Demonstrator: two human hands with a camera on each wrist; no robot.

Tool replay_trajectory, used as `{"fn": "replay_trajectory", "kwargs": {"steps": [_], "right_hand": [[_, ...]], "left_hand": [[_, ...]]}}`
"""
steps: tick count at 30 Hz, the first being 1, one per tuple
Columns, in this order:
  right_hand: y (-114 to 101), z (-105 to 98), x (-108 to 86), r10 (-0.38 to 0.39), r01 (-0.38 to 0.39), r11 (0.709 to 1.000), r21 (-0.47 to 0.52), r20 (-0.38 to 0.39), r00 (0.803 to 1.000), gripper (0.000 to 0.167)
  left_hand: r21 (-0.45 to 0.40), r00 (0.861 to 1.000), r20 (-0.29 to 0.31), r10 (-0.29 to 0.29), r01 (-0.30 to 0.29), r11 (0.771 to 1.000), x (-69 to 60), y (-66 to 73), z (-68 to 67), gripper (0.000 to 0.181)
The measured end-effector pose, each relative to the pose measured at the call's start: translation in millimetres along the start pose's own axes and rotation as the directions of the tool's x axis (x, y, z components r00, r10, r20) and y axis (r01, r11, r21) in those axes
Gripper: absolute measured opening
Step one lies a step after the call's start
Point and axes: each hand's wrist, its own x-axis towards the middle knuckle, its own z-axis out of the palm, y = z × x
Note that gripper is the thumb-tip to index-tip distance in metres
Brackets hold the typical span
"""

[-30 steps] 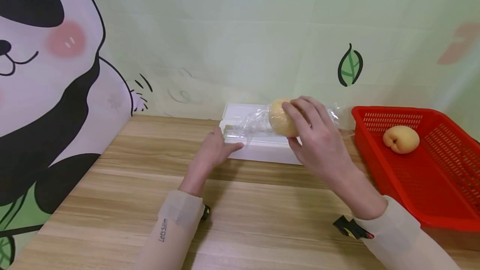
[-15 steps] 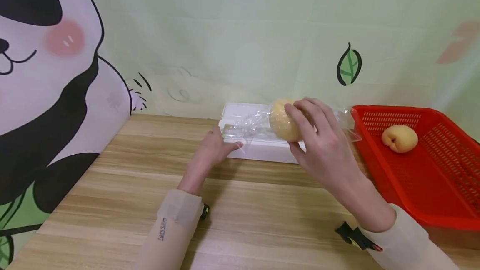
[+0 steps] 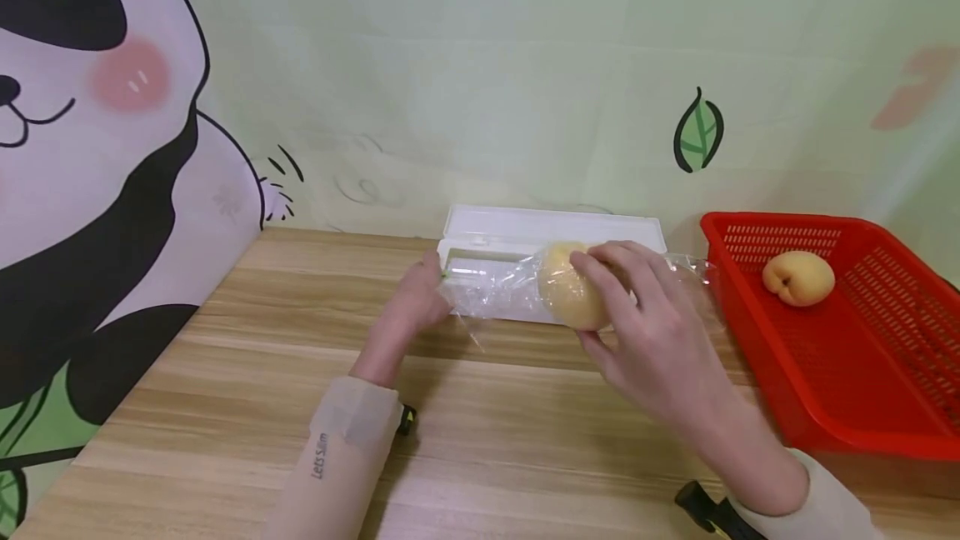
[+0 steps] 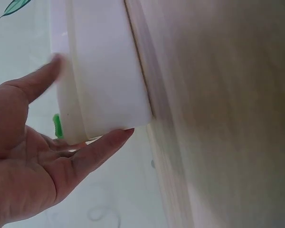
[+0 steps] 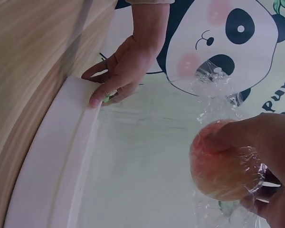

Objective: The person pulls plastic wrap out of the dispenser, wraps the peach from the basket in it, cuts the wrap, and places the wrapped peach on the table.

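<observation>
My right hand (image 3: 656, 327) grips a yellow peach (image 3: 564, 290) wrapped in clear cling film, held above the front edge of a white cling film box (image 3: 543, 223). A crumpled tail of film (image 3: 491, 294) trails left from the peach; more film sticks out to the right behind the hand. The box's lid is up at the back. At the box's left end rests my left hand (image 3: 412, 294). In the left wrist view, one nearly straight finger touches the end wall and the thumb (image 4: 47, 76) reaches over the upper edge. Beside it shows a small green piece (image 4: 57, 126).
A red plastic basket (image 3: 765, 365) with perforated sides stands to the right, holding another peach (image 3: 798, 278). Behind the wooden table (image 3: 510, 457) rises a wall covering with a printed panda (image 3: 135, 157) and leaves.
My right hand has brought the wrapped peach toward me and down, off the box's middle. The film tail came along. My left thumb has left the box's front; that hand otherwise stays at the end.
</observation>
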Motion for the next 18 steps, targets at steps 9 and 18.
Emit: {"fn": "replay_trajectory", "kwargs": {"steps": [9,18], "right_hand": [[-6,5,-19.5,0.038,-0.044,0.998,0.053,0.101,0.994,0.083],[-6,17,-36.2,0.106,-0.121,0.992,0.046,0.246,0.963,0.079]], "left_hand": [[-0.092,0.993,0.12,0.024,-0.013,0.996,1.8,-10.1,-13.2,0.077],[-0.143,0.997,0.068,0.047,-0.037,0.989,-2.0,-3.1,-24.5,0.06]]}}
